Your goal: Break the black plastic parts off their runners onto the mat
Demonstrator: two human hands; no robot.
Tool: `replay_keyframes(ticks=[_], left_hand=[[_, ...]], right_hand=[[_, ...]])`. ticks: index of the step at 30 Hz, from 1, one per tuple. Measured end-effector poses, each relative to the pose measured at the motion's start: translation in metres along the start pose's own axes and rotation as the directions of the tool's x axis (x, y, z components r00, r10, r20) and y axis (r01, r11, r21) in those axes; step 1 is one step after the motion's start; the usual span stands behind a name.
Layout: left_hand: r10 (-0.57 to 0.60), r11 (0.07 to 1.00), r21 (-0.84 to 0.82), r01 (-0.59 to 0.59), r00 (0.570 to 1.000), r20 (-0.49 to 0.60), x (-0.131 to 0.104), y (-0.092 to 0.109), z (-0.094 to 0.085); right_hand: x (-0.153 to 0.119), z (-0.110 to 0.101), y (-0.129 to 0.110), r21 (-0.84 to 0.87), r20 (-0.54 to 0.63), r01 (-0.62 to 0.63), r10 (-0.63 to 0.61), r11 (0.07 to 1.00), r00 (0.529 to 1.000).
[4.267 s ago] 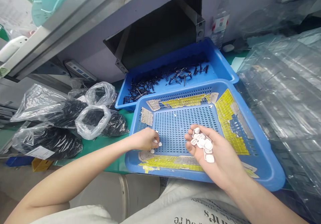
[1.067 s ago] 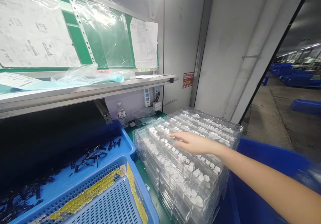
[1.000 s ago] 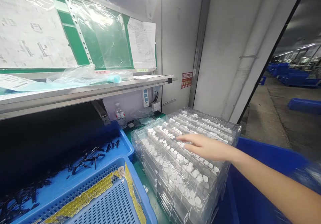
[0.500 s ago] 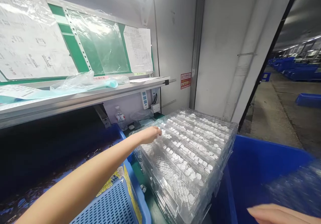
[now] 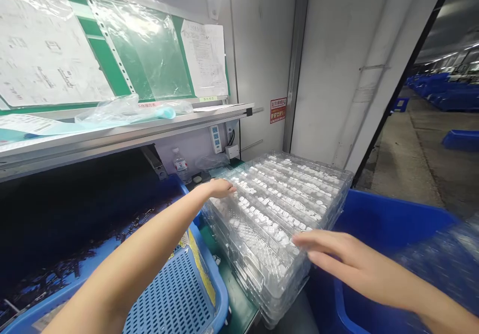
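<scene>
A stack of clear plastic trays (image 5: 258, 269) stands at the bench corner. Rows of small white square pieces (image 5: 279, 235) lie in the slots of the top tray. My left hand (image 5: 221, 188) is at the tray's left side, fingers bent together at the far end of a row; what its fingertips hold, if anything, is hidden. Over the near right edge of the top tray is my right hand (image 5: 337, 256), its fingers stretched out and slightly blurred, with nothing visible in them.
A blue perforated basket (image 5: 170, 294) sits left of the stack, and a large blue bin (image 5: 392, 214) holding clear plastic (image 5: 441, 259) stands to the right. Behind are a water bottle (image 5: 181, 164), a power strip (image 5: 216, 138) and a metal shelf (image 5: 209, 116).
My right hand has come in from the bin at the lower right to the tray's near right edge. My left hand has shifted slightly left and up. The view has tilted down a little.
</scene>
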State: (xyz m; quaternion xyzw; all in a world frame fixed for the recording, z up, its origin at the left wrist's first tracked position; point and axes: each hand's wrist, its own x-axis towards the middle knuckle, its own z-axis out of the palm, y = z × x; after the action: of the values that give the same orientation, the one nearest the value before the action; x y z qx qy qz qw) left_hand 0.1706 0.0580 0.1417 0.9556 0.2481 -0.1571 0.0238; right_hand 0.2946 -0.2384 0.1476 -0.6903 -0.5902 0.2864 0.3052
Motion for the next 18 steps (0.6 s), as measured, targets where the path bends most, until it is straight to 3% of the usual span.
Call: replay_keyframes(ticks=[3, 6, 8, 11, 14, 16, 17, 18], left_hand=[[0.097, 0.994, -0.057, -0.098, 0.995, -0.023, -0.015, 0.007, 0.001], [0.117, 0.985, -0.107, -0.135, 0.981, -0.154, -0.043, 0.001, -0.002], [0.069, 0.984, -0.140, -0.107, 0.965, -0.252, -0.069, -0.016, -0.001], [-0.077, 0.967, -0.254, -0.019, 0.930, -0.360, -0.114, -0.051, 0.013], [-0.265, 0.907, -0.409, 0.101, 0.892, -0.367, -0.158, -0.082, 0.048], [-0.337, 0.859, -0.487, 0.158, 0.891, -0.305, -0.182, -0.092, 0.078], [-0.364, 0.832, -0.526, 0.178, 0.890, -0.275, -0.193, -0.093, 0.092], [-0.392, 0.803, -0.562, 0.198, 0.886, -0.249, -0.203, -0.093, 0.105]], right_hand=[[0.044, 0.014, -0.010, -0.158, 0.133, 0.095, -0.074, 0.983, 0.988], [0.068, 0.026, -0.008, -0.284, 0.270, 0.140, -0.060, 0.949, 0.961], [0.069, 0.029, -0.009, -0.318, 0.328, 0.137, -0.027, 0.938, 0.944], [0.051, 0.027, -0.010, -0.312, 0.305, 0.099, 0.001, 0.945, 0.952], [0.028, 0.024, 0.004, -0.266, 0.128, 0.053, -0.019, 0.963, 0.992], [0.017, 0.024, 0.023, -0.205, -0.149, -0.019, -0.012, 0.979, 0.989], [0.013, 0.025, 0.034, -0.147, -0.314, -0.071, 0.022, 0.987, 0.949], [0.011, 0.027, 0.046, -0.056, -0.483, -0.120, 0.078, 0.991, 0.872]])
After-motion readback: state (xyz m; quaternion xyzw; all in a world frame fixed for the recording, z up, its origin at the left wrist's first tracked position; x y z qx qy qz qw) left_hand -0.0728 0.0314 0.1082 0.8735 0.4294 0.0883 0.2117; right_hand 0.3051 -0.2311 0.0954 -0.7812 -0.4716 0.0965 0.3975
